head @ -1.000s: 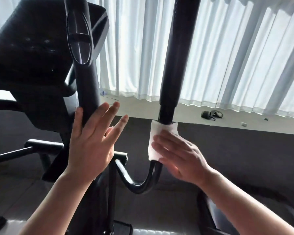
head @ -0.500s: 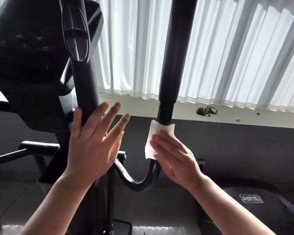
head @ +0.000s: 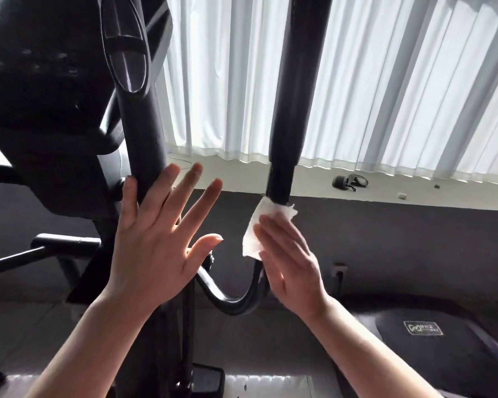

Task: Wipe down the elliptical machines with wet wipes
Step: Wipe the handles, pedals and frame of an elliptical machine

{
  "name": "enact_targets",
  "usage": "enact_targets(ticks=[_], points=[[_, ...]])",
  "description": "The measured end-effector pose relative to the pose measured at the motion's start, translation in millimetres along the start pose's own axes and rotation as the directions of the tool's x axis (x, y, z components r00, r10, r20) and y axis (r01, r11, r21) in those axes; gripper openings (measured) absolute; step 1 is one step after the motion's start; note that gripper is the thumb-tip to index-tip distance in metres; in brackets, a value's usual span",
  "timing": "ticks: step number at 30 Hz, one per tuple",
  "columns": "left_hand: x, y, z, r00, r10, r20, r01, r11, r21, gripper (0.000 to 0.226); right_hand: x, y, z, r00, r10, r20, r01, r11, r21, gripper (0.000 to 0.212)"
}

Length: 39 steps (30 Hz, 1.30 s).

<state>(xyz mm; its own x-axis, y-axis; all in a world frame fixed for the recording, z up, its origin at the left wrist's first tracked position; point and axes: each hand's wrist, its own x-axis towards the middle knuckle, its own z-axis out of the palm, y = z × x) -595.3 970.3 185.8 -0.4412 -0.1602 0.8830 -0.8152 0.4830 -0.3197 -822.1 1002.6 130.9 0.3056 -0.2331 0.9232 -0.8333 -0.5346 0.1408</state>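
Note:
A black elliptical machine fills the left and middle of the head view. Its right moving handlebar point(head: 299, 81) runs down to a curved lower tube point(head: 236, 304). A white wet wipe point(head: 255, 234) is wrapped around that bar just below the foam grip. My right hand point(head: 291, 262) presses the wipe against the bar with straight fingers. My left hand point(head: 158, 239) rests flat, fingers spread, against the left upright handle point(head: 144, 133) and holds nothing. The console point(head: 43, 67) sits at the upper left.
White curtains point(head: 400, 81) hang behind the machine above a pale floor strip. A small dark object point(head: 350, 181) lies on that strip. A black padded part with a logo point(head: 423, 328) sits at lower right. A black side bar point(head: 61, 242) juts out at left.
My right hand and the wipe have stayed at the foot of the foam grip, shifting only slightly. The view has tilted a little, showing more of the logo part at lower right.

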Motion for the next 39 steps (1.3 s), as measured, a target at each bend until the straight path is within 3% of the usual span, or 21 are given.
enact_targets(ticks=[3, 6, 12, 18, 20, 22, 25, 30, 32, 34, 36, 38, 39], points=[[0, 2, 2, 1.000, -0.024, -0.014, 0.024, 0.999, -0.023, 0.054, -52, -19, 13, 0.994, 0.003, 0.108, -0.004, 1.000, 0.011, 0.037], [-5, 7, 4, 0.999, -0.038, -0.011, 0.037, 0.997, -0.065, 0.053, -33, -8, -6, 0.975, -0.132, 0.179, 0.134, 0.991, -0.003, 0.028], [-19, 13, 2, 0.996, -0.090, -0.028, 0.084, 0.980, -0.179, 0.050, 70, 35, -33, 0.968, -0.242, 0.064, 0.249, 0.960, -0.131, 0.028], [-73, 33, -1, 0.983, -0.158, 0.097, 0.183, 0.915, -0.359, 0.047, -22, 16, 9, 0.977, -0.191, 0.092, 0.201, 0.972, -0.119, 0.029], [-94, 41, -1, 0.967, -0.190, 0.172, 0.244, 0.887, -0.392, 0.048, -59, 12, 17, 0.929, -0.273, 0.251, 0.319, 0.933, -0.165, 0.032], [-113, 51, -2, 0.954, -0.199, 0.224, 0.276, 0.873, -0.403, 0.048, -77, 7, 11, 0.806, -0.365, 0.466, 0.495, 0.847, -0.195, 0.038], [-131, 64, -4, 0.939, -0.218, 0.264, 0.316, 0.850, -0.422, 0.047, -47, 9, -12, 0.693, -0.494, 0.525, 0.658, 0.731, -0.182, 0.028], [-145, 78, -2, 0.912, -0.247, 0.327, 0.381, 0.804, -0.456, 0.047, 60, 43, -46, 0.829, -0.493, 0.262, 0.555, 0.782, -0.285, 0.018], [-146, 82, -1, 0.906, -0.252, 0.341, 0.395, 0.793, -0.463, 0.047, 71, 37, -43, 0.836, -0.473, 0.278, 0.542, 0.793, -0.280, 0.013], [-147, 84, -2, 0.898, -0.261, 0.355, 0.413, 0.778, -0.474, 0.047, 48, 18, -32, 0.760, -0.456, 0.463, 0.629, 0.695, -0.348, 0.006], [-149, 84, -3, 0.893, -0.269, 0.361, 0.424, 0.770, -0.476, 0.047, 3, 3, -22, 0.649, -0.374, 0.663, 0.709, 0.612, -0.349, 0.018], [-152, 81, -5, 0.894, -0.267, 0.360, 0.422, 0.772, -0.475, 0.046, -28, -3, -21, 0.567, -0.346, 0.747, 0.727, 0.638, -0.256, 0.019], [-154, 80, -6, 0.892, -0.269, 0.363, 0.425, 0.773, -0.471, 0.047, -32, -4, -19, 0.505, -0.397, 0.766, 0.775, 0.598, -0.201, 0.018]])
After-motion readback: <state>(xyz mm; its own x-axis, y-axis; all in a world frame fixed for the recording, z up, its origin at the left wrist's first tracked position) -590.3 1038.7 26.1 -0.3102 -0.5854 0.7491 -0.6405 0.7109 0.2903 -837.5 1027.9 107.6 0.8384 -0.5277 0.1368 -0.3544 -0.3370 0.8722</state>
